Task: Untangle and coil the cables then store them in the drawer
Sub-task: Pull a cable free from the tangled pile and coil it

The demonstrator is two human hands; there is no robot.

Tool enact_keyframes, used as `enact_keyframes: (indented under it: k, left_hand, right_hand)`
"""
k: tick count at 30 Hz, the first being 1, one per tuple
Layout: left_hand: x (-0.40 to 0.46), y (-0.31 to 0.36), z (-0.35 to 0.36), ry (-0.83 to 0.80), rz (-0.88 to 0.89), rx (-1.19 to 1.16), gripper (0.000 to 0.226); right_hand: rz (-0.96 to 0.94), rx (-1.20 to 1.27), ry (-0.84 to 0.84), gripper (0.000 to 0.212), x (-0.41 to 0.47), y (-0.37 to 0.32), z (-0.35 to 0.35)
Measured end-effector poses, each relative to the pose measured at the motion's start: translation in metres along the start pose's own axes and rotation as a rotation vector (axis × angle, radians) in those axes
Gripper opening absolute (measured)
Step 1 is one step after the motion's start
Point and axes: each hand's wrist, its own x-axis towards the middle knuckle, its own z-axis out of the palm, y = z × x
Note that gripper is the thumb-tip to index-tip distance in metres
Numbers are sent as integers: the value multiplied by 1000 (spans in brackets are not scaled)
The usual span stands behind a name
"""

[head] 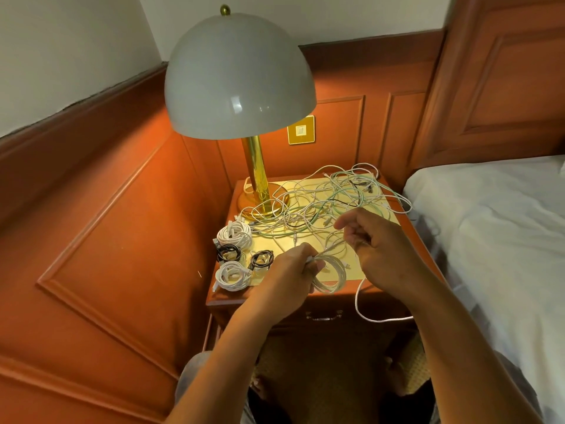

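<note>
At the nightstand's [394,215] front edge, the left hand [290,270] is pinching a white coil [331,275] so its loops keep shape, while the right hand [379,249], fingers curled on the strand, is feeding slack. 4 finished coils [234,255] are sitting at the front-left corner, apart from the tangle [330,197].

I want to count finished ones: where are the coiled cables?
In the head view, four coiled cables lie at the nightstand's front left corner, left of the left hand.

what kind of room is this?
Probably a hotel bedroom: a bed with white sheets sits beside a wooden nightstand, which holds a domed brass lamp, and wood panelling lines the walls.
</note>
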Motion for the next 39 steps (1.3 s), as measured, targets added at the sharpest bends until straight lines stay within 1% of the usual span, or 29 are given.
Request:
enact_keyframes:
  k: [3, 5, 7, 8, 11, 14, 16, 18, 20, 23, 27, 29, 32, 34, 37, 39]
  left_hand:
    - [1, 2, -2, 111, 61, 2, 10]
    - [3, 2, -3, 187, 72, -18, 12]
    - [4, 3, -1, 226, 73, -23, 14]
    - [4, 4, 1, 239, 74, -18, 14]
    - [5, 4, 5, 295, 81, 8, 13]
    - [7, 2, 7, 348, 108, 59, 14]
    - [8, 2, 7, 373, 140, 100, 13]
    - [10, 1, 6, 394, 164, 126, 11]
    - [11, -1, 4, 413, 181, 152, 11]
    - [13, -5, 5, 419, 232, 172, 11]
    - [14, -10, 7, 438, 247, 196, 10]
    - [15, -13, 7, 433, 230, 197, 10]
    - [17, -15, 8, 400, 212, 141, 10]
    - [16, -16, 8, 362, 195, 91, 10]
    - [18, -19, 8, 336, 135, 36, 12]
    - [18, -21, 6, 352, 99, 40, 12]
  right_hand:
    - [-34, -64, 45, 29, 2, 6, 2]
    - [-55, -165, 49, 20, 5, 14, 7]
    - [-56, -236, 51, 15, 6, 20, 12]
    - [-52, -231, 55, 14, 6, 22, 14]
    - [6, -67, 80, 14, 7, 24, 17]
    - [125, 219, 100, 19, 8, 20, 18]
    - [168, 402, 117, 23, 10, 17, 19]
    - [216, 525, 93, 20, 11, 13, 20]
    - [294, 642, 15, 16, 11, 14, 23]
    - [368, 716, -61, 20, 10, 19, 27]
    - [423, 749, -63, 26, 4, 21, 37]
    - [436, 776, -65, 22, 0, 20, 42]
    - [407, 748, -95, 10, -7, 17, 50]
    - [366, 657, -121, 17, -11, 17, 55]
    - [314, 484, -104, 29, -10, 16, 61]
    - [306, 322, -83, 28, -10, 15, 61]
